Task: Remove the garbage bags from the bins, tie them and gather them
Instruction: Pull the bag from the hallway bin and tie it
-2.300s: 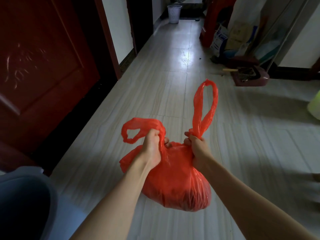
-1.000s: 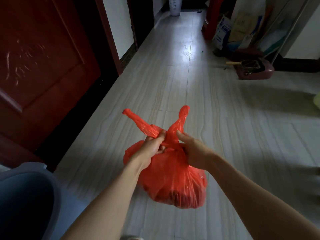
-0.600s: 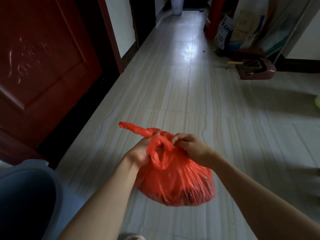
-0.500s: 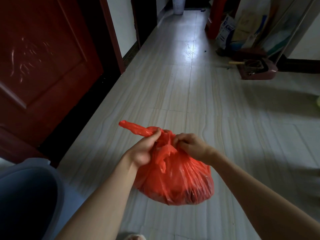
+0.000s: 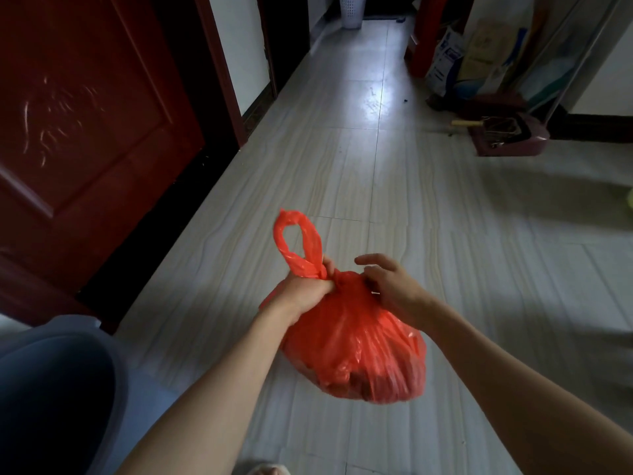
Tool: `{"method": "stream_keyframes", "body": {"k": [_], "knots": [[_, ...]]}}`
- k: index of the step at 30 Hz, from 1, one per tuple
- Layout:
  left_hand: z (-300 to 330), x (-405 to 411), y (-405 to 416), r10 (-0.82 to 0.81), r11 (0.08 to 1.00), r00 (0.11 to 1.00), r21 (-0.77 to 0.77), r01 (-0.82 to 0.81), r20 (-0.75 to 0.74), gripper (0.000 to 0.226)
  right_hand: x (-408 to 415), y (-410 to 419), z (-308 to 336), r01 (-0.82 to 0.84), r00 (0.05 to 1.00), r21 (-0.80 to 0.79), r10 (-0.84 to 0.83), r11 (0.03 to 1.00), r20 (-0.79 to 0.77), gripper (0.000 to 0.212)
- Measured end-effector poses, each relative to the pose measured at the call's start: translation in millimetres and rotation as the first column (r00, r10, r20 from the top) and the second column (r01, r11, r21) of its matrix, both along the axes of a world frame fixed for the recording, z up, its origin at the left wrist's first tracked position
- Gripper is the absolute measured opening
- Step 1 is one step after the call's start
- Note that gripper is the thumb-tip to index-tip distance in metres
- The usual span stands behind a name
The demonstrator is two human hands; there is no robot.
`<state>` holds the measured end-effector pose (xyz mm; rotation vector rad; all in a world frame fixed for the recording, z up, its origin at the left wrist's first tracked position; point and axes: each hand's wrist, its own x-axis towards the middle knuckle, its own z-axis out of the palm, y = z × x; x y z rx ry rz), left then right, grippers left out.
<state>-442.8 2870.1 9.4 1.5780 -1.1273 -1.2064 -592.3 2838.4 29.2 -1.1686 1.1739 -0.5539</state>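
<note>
A full red garbage bag (image 5: 356,344) hangs in the air above the tiled floor in front of me. My left hand (image 5: 305,289) grips its twisted neck, and one red handle loop (image 5: 298,245) sticks up above that fist. My right hand (image 5: 390,286) hovers at the top right of the bag with fingers spread and relaxed, holding nothing; its lower fingers touch the plastic near the knot. The second handle is hidden between the hands. A grey bin (image 5: 51,389), dark inside, stands at the lower left.
A dark red door (image 5: 85,132) lines the left side. A white slatted bin (image 5: 352,10) stands at the far end of the corridor. Cardboard and bags (image 5: 479,60) and a maroon dustpan (image 5: 507,135) sit at the right wall. Pale floor tiles (image 5: 376,166) stretch ahead.
The two handles were crossed and pulled into a knot. My right hand has let go and opened, while my left hand keeps its grip and one loop now stands upright.
</note>
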Motion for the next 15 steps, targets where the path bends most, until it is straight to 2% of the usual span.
{"method": "stream_keyframes", "body": {"k": [2,4,7,10,15], "knots": [[0.3,-4.6,-1.9,0.071,0.992,0.997,-0.108,-0.068,0.03,0.042,3.1,1.6,0.3,-0.004,1.0,0.05,0.003,0.999,0.027,0.029],[1.0,-5.6,-4.7,0.122,0.979,0.992,-0.162,-0.124,-0.025,0.045,5.9,3.8,1.1,-0.017,0.995,0.111,0.005,0.994,0.101,0.029],[2.0,-3.0,-4.5,0.153,0.98,0.968,-0.095,-0.174,-0.197,0.046,6.0,5.2,1.2,-0.072,0.984,0.163,0.043,0.984,0.174,0.028],[5.3,1.3,1.1,0.096,0.993,0.943,-0.042,-0.115,-0.318,0.046,5.3,7.5,1.8,-0.145,0.98,0.179,0.116,0.973,0.162,0.024],[12.6,4.6,3.9,0.003,1.0,0.895,-0.019,-0.013,-0.445,0.028,3.0,5.7,-1.0,-0.101,0.985,0.224,0.066,0.969,0.159,0.023]]}}
